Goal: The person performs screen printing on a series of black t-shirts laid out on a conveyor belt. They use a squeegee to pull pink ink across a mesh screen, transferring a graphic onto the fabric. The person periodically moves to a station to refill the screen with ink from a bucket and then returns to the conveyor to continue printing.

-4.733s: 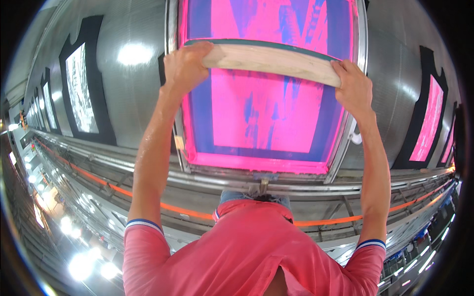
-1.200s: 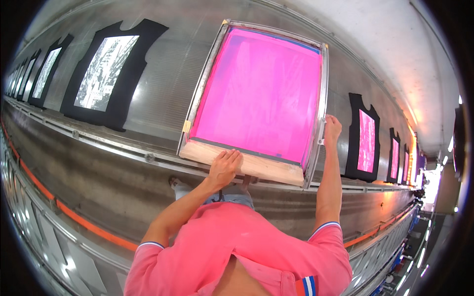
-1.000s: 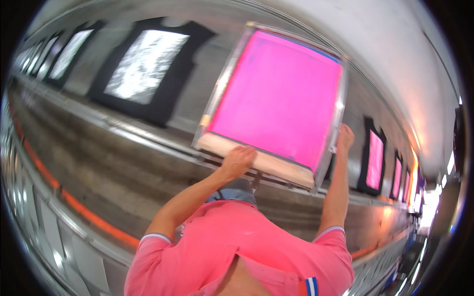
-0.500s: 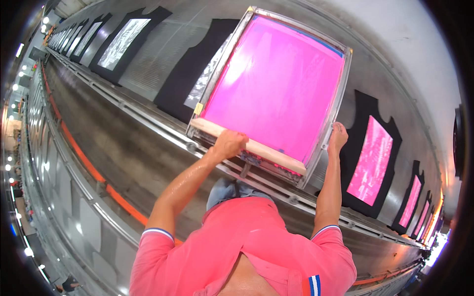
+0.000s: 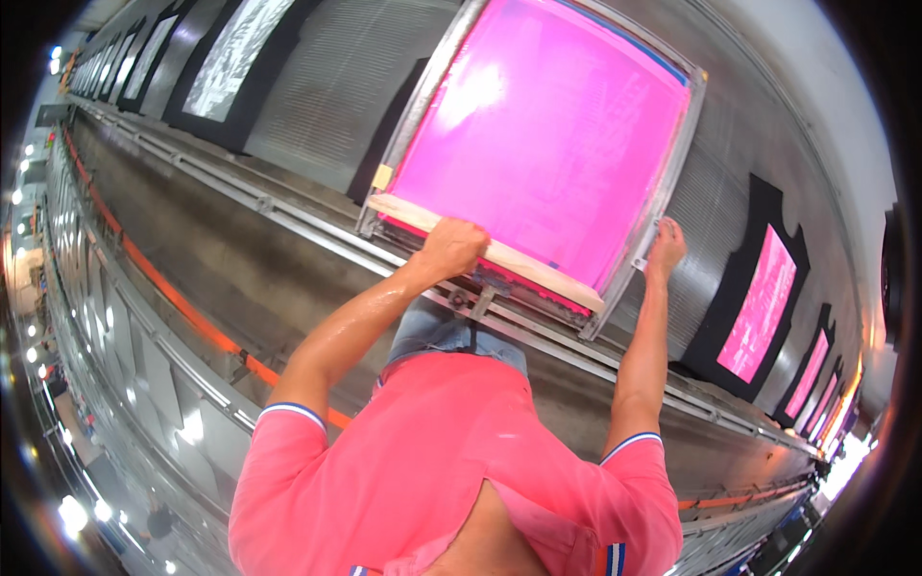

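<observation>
A screen-printing frame (image 5: 678, 163) with a metal rim and pink mesh (image 5: 547, 144) lies over the long table before me. Across its near end sits a squeegee (image 5: 543, 276) with a pale wooden handle and pink ink along its lower side. My left hand (image 5: 454, 248) is closed around the squeegee's handle, left of its middle. My right hand (image 5: 667, 246) has its fingers curled at the near part of the frame's right side, gripping it. Part of a black shirt (image 5: 389, 139) sticks out past the frame's left side; the rest is hidden beneath.
Farther left, black shirts with white prints (image 5: 235, 67) lie in a row. On the right are black shirts with pink prints (image 5: 759, 302). A metal rail (image 5: 317, 230) runs along the table's near edge. Behind me on the left runs an orange rail (image 5: 192, 317).
The frame has shifted left along the table, covering more of the black shirt there. The nearest pink-printed shirt is now farther from it. Both hands keep their hold.
</observation>
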`<state>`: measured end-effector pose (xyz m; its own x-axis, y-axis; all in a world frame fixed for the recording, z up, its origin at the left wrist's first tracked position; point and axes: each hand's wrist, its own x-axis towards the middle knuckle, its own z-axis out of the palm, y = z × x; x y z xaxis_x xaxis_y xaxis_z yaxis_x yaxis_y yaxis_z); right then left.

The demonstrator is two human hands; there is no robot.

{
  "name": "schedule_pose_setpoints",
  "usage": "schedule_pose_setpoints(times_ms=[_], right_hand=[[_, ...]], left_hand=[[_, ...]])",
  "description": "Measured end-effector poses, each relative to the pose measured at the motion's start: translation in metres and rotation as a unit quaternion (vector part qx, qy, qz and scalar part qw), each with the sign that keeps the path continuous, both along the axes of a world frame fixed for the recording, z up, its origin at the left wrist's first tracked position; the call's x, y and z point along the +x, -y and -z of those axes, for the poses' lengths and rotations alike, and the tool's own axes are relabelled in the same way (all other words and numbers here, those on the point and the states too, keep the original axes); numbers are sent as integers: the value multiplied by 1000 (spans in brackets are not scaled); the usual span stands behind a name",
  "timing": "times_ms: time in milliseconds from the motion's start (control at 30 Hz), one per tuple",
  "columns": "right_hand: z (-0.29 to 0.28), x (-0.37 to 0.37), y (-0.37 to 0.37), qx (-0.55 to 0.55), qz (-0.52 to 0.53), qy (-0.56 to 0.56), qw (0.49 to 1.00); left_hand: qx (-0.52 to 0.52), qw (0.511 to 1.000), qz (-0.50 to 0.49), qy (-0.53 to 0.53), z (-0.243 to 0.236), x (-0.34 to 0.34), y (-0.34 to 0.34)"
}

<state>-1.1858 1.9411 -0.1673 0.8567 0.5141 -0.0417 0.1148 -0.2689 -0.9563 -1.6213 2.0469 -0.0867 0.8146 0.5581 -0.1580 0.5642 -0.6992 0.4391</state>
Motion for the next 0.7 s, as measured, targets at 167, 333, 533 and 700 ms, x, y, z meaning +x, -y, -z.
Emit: schedule_pose_setpoints(times_ms=[167,333,533,700], right_hand=[[8,-9,-7,-6,-5,-26,1000],[25,-3,-10,-77,2,39,996],[41,8,-2,-181,1,120,976],[-52,-34,-33,-149,-208,342,904]], left_hand=[[5,1000,5,-15,3,-11,-5],[7,1000,-4,-18,2,-8,-5],[117,992,32,42,22,-25,20],[29,997,-12,-67,2,18,-35]])
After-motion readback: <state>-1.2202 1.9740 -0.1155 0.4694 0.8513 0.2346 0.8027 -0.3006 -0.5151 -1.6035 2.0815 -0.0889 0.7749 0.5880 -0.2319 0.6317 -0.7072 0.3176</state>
